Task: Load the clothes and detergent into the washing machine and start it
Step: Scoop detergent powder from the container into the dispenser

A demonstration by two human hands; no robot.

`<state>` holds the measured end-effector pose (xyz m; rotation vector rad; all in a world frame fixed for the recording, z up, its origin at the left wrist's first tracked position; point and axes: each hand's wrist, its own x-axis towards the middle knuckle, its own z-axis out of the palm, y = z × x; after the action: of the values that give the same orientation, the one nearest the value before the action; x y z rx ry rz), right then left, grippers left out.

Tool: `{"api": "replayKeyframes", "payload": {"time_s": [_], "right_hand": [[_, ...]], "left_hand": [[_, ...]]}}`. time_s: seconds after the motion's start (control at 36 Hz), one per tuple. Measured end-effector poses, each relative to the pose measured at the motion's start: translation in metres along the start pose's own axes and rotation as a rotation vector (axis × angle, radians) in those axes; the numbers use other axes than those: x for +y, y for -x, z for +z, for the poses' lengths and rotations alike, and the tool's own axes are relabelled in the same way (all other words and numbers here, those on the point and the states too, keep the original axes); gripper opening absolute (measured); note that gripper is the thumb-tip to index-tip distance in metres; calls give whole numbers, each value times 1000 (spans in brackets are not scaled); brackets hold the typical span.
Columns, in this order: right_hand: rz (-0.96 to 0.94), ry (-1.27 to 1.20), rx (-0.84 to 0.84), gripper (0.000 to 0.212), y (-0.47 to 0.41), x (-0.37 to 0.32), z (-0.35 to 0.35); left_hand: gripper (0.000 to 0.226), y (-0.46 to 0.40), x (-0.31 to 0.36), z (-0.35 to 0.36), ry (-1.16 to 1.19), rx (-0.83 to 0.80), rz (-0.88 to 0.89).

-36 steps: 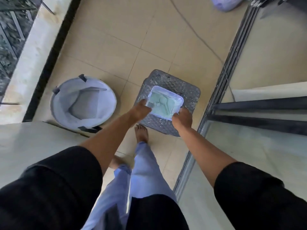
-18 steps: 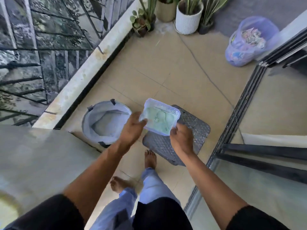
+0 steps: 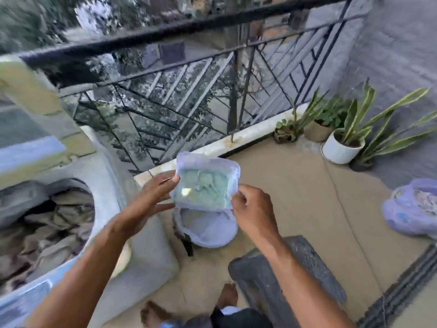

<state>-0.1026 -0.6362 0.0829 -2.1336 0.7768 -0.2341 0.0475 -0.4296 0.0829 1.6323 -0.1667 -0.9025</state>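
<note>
A clear plastic detergent box (image 3: 206, 182) with pale green powder inside is held up at chest height between both hands. My left hand (image 3: 151, 198) holds its left edge, thumb on top and fingers stretched underneath. My right hand (image 3: 254, 210) pinches its lower right corner with curled fingers. The top-loading washing machine (image 3: 139, 254) stands at the left, its round opening full of beige and brown clothes (image 3: 49, 230). Below the box sits the white laundry basket (image 3: 208, 228) on the floor, with nothing visible in it.
A grey plastic stool (image 3: 307, 268) stands by my right forearm. Potted plants (image 3: 343, 143) line the far right corner, and a purple plastic bag (image 3: 413, 207) lies at the right. A black metal railing (image 3: 189, 91) runs behind. My bare feet (image 3: 227, 297) are on the tiled floor.
Both hands lifted the detergent box off the stool and carried it up and leftward. My view swung up from the floor, bringing the washing machine and railing into sight.
</note>
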Motion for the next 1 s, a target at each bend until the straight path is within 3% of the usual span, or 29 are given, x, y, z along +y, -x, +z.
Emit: {"api": "replayKeyframes", "payload": {"time_s": [0.08, 0.17, 0.31, 0.39, 0.44, 0.5, 0.58, 0.69, 0.86, 1.0], "right_hand": [[-98, 21, -58, 35, -1, -44, 19], [-168, 34, -107, 38, -2, -82, 40], [-247, 73, -147, 8, 3, -140, 85], [-458, 152, 44, 33, 15, -175, 112], [-655, 164, 75, 29, 23, -201, 136], [-722, 194, -24, 20, 24, -216, 152], [-701, 379, -267, 16, 29, -250, 199], [-639, 674, -458, 16, 38, -284, 263], [-668, 789, -497, 26, 53, -309, 325], [-682, 809, -498, 23, 59, -316, 349]], "left_hand": [[70, 27, 2, -43, 54, 37, 40], [84, 48, -3, -81, 105, 173, 81], [84, 83, -8, -131, 209, 406, 160], [86, 101, -17, -162, 198, 550, 204], [74, 117, -26, -186, 166, 634, 264], [76, 126, -33, -194, 139, 660, 252], [92, 145, -50, -222, 168, 692, 228], [84, 160, -67, -249, 177, 758, 223], [86, 174, -92, -278, 191, 826, 191], [85, 183, -102, -295, 238, 838, 208]]}}
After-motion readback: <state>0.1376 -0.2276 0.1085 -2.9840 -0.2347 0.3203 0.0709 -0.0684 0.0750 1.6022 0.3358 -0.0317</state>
